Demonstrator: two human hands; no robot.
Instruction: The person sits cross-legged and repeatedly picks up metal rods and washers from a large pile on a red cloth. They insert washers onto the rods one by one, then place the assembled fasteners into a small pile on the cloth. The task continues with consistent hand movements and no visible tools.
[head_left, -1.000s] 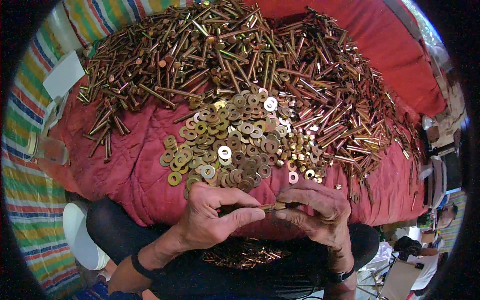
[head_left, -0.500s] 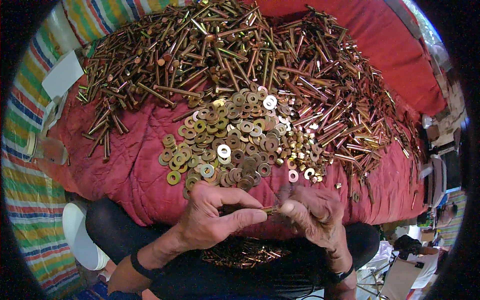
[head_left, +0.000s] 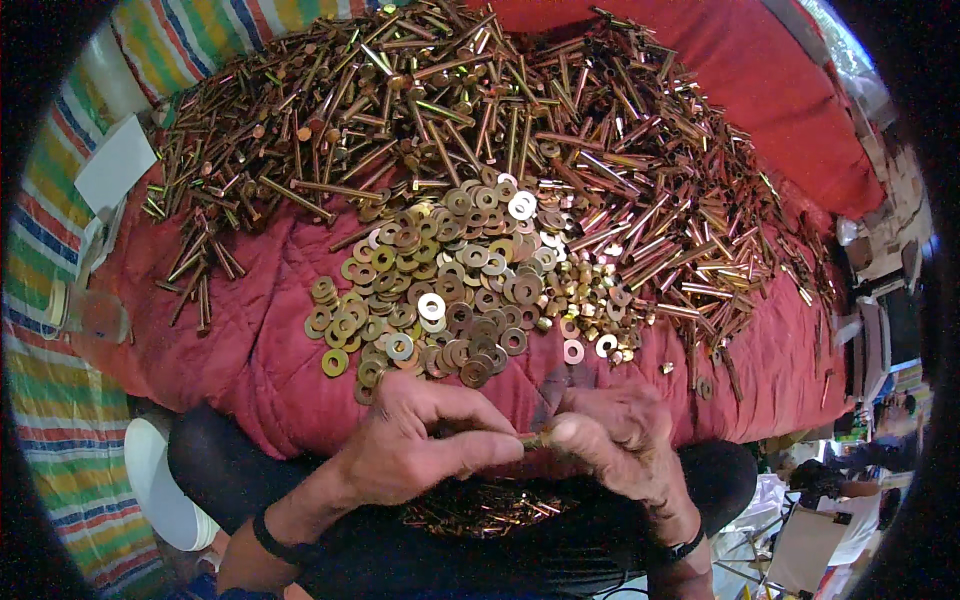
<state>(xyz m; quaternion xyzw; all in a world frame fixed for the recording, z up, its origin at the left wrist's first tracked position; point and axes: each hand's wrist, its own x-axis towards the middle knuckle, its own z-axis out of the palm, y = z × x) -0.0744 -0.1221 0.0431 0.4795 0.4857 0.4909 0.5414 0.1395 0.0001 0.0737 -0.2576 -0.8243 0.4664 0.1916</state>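
Note:
My left hand [head_left: 412, 442] is closed in a pinch, thumb and forefinger on a small bronze-coloured bolt [head_left: 534, 440]. The thumb and fingers of my right hand [head_left: 622, 438] close around the other end of that bolt; most of it is hidden by fingertips. Just beyond both hands, a heap of flat round washers [head_left: 454, 268] lies on a red quilted cover [head_left: 270, 270]. Small hex nuts [head_left: 592, 292] sit at the heap's right side. Behind them spreads a big mound of long bronze bolts [head_left: 410, 110].
More bolts [head_left: 484, 508] lie low down between my dark-clothed legs. A white bucket [head_left: 160, 480] stands at the left, near a clear jar [head_left: 95, 312] and a white card [head_left: 115, 165]. Striped sheeting [head_left: 75, 420] lines the left side. Another person [head_left: 855, 470] is at the far right.
My right hand has come to rest from a blur of motion at the bolt's end, and less of the bolt shows. The view has shifted slightly.

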